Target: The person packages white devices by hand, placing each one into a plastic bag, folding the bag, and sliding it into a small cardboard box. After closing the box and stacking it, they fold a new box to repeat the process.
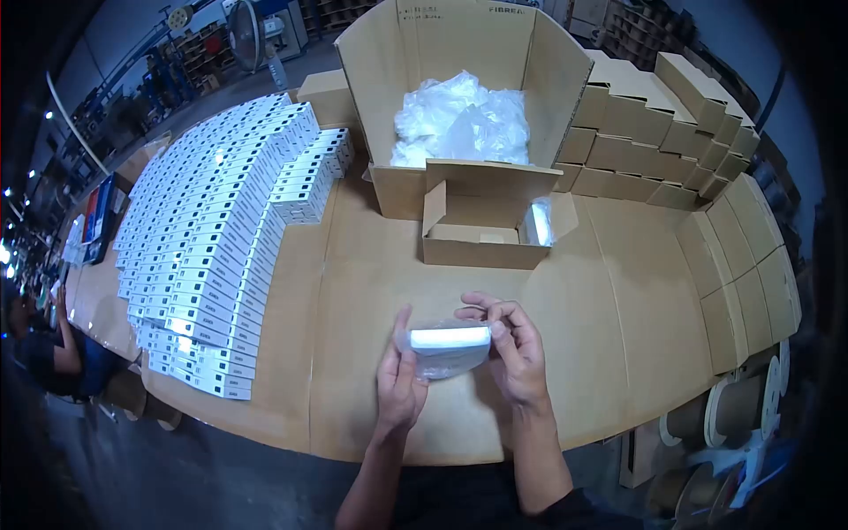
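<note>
Between my two hands, above the near part of the table, is a small white box in a clear plastic bag [449, 343]. My left hand [402, 380] grips its left end, thumb in front and fingers behind. At the right end, my right hand [515, 353] pinches the plastic near the corner, fingers curled. Just beyond stands an open small cardboard box [486, 254], its back flap raised. One bagged white box [538, 223] stands upright inside it at the right end.
A large open carton [380, 97] behind holds crumpled clear plastic bags [464, 119]. Stacked white boxes [208, 238] cover the table's left side. Brown cartons [654, 124] line the back right and right edge. Cable spools [733, 411] sit below right. Another person [53, 349] is at far left.
</note>
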`<state>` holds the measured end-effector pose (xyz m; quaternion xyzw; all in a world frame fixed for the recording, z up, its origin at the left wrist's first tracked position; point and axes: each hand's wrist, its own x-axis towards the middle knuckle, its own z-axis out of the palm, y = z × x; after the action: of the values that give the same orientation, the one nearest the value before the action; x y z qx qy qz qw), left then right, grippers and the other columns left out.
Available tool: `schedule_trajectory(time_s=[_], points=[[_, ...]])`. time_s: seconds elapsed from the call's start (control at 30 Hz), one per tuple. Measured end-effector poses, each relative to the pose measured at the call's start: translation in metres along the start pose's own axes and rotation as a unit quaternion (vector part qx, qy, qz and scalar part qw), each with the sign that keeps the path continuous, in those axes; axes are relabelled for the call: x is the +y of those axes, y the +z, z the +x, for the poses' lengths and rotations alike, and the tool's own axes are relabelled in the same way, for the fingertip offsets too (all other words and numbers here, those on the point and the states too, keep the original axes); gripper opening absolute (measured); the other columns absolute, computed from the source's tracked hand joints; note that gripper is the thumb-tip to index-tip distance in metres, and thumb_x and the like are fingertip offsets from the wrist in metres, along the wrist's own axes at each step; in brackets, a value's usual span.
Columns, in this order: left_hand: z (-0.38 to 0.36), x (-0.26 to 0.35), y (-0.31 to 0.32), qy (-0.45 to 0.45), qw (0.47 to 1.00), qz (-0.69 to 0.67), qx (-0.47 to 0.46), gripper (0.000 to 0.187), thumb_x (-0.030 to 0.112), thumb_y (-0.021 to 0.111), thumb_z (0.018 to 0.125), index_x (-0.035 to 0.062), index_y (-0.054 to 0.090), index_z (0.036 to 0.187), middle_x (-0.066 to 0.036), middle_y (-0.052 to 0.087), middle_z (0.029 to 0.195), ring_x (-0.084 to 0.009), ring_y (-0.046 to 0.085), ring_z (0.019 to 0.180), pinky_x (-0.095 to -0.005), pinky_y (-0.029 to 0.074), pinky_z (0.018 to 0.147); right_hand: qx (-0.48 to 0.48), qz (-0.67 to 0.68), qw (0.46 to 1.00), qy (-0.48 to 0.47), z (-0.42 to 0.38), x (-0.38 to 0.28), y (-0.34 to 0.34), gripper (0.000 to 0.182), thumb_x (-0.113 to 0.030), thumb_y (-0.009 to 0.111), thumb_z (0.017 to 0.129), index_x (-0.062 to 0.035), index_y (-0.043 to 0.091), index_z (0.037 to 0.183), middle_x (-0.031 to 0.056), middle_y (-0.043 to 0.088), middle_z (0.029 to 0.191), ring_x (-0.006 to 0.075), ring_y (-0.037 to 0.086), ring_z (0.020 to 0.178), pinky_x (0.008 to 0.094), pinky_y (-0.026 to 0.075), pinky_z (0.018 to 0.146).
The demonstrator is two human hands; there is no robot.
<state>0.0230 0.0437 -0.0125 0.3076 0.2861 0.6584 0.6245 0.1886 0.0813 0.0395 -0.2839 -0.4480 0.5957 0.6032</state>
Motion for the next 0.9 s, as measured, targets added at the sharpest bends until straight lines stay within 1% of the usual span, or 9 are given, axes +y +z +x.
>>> schedule_trajectory(time_s=[0.03, 0.13, 0.23, 0.43, 0.53, 0.63, 0.73, 0.83, 0.9], points=[[-0.003, 0.001, 0.001, -0.016, 0.999, -0.047, 0.002, 0.054, 0.021, 0.041, 0.112, -0.0018, 0.025, 0.159, -0.017, 0.054, 0.142, -0.0284, 0.052, 0.135, -0.0456, 0.039, 0.117, -0.002, -0.019, 1.0, 0.0, -0.003, 0.001, -0.001, 0.016, -0.019, 0.055, 0.108, -0.0026, 0.057, 0.108, 0.0211, 0.057, 0.138, 0.0259, 0.058, 0.124, 0.0399, 0.045, 0.109], [-0.003, -0.005, -0.009, -0.04, 0.998, -0.046, 0.013, 0.041, 0.019, 0.043, 0.112, -0.003, 0.043, 0.146, -0.016, 0.059, 0.133, -0.0272, 0.057, 0.128, -0.0432, 0.043, 0.113, 0.003, 0.0, 0.999, 0.035, -0.006, 0.002, -0.004, 0.017, -0.02, 0.054, 0.108, -0.0032, 0.055, 0.107, 0.0202, 0.06, 0.133, 0.0231, 0.062, 0.117, 0.0386, 0.047, 0.106], [-0.003, -0.001, -0.005, -0.05, 0.997, -0.034, 0.043, 0.028, 0.017, 0.045, 0.111, -0.0018, 0.054, 0.13, -0.015, 0.061, 0.126, -0.0248, 0.059, 0.122, -0.0412, 0.046, 0.109, 0.024, 0.034, 0.998, 0.045, -0.01, 0.007, 0.002, 0.016, -0.02, 0.053, 0.109, -0.0035, 0.052, 0.107, 0.0196, 0.063, 0.127, 0.0208, 0.063, 0.113, 0.0374, 0.047, 0.105], [0.0, 0.018, -0.005, -0.139, 0.985, -0.104, -0.011, 0.018, 0.01, 0.047, 0.11, -0.0011, 0.06, 0.116, -0.014, 0.065, 0.121, -0.0197, 0.061, 0.114, -0.0368, 0.047, 0.105, 0.018, 0.051, 0.998, 0.037, -0.018, 0.006, 0.001, 0.015, -0.019, 0.051, 0.109, -0.004, 0.05, 0.108, 0.0201, 0.062, 0.126, 0.0222, 0.061, 0.114, 0.0389, 0.046, 0.105], [0.001, 0.017, -0.011, -0.121, 0.99, -0.067, -0.026, 0.017, 0.011, 0.048, 0.11, 0.0005, 0.06, 0.112, -0.013, 0.066, 0.119, -0.0185, 0.061, 0.112, -0.0363, 0.047, 0.102, -0.008, 0.016, 1.0, 0.008, -0.016, 0.007, -0.003, 0.016, -0.02, 0.051, 0.11, -0.0039, 0.05, 0.108, 0.0204, 0.062, 0.126, 0.0226, 0.061, 0.113, 0.0393, 0.046, 0.106], [0.002, 0.01, -0.008, -0.09, 0.992, -0.093, 0.006, 0.013, 0.01, 0.051, 0.109, 0.0007, 0.06, 0.111, -0.013, 0.066, 0.12, -0.016, 0.062, 0.107, -0.0328, 0.049, 0.096, 0.044, -0.016, 0.999, -0.004, -0.018, 0.014, 0.003, 0.016, -0.02, 0.05, 0.11, -0.0034, 0.05, 0.108, 0.0198, 0.062, 0.124, 0.0221, 0.061, 0.112, 0.0382, 0.047, 0.104], [0.001, 0.004, -0.011, -0.025, 0.991, 0.111, 0.066, 0.01, 0.009, 0.056, 0.107, 0.0003, 0.06, 0.109, -0.014, 0.067, 0.119, -0.0139, 0.063, 0.105, -0.0307, 0.052, 0.094, 0.081, -0.02, 0.996, 0.006, -0.021, 0.018, 0.01, 0.016, -0.019, 0.047, 0.111, -0.0028, 0.048, 0.108, 0.0187, 0.063, 0.119, 0.0217, 0.062, 0.109, 0.037, 0.049, 0.101], [0.004, 0.007, -0.01, 0.054, 0.975, 0.212, 0.036, 0.011, 0.007, 0.058, 0.105, -0.0017, 0.061, 0.112, -0.013, 0.069, 0.114, -0.0135, 0.065, 0.103, -0.0289, 0.052, 0.093, 0.072, 0.018, 0.997, 0.003, -0.024, 0.024, 0.01, 0.015, -0.017, 0.044, 0.112, -0.0025, 0.047, 0.108, 0.0181, 0.064, 0.114, 0.021, 0.063, 0.105, 0.0357, 0.051, 0.097], [0.004, 0.008, 0.006, 0.01, 0.981, 0.184, 0.062, 0.016, 0.006, 0.057, 0.105, -0.0042, 0.061, 0.117, -0.012, 0.07, 0.112, -0.0157, 0.065, 0.105, -0.031, 0.051, 0.098, 0.113, -0.006, 0.994, -0.011, -0.024, 0.036, 0.01, 0.015, -0.016, 0.041, 0.112, -0.002, 0.045, 0.108, 0.0173, 0.064, 0.11, 0.0205, 0.064, 0.099, 0.0352, 0.053, 0.094]])
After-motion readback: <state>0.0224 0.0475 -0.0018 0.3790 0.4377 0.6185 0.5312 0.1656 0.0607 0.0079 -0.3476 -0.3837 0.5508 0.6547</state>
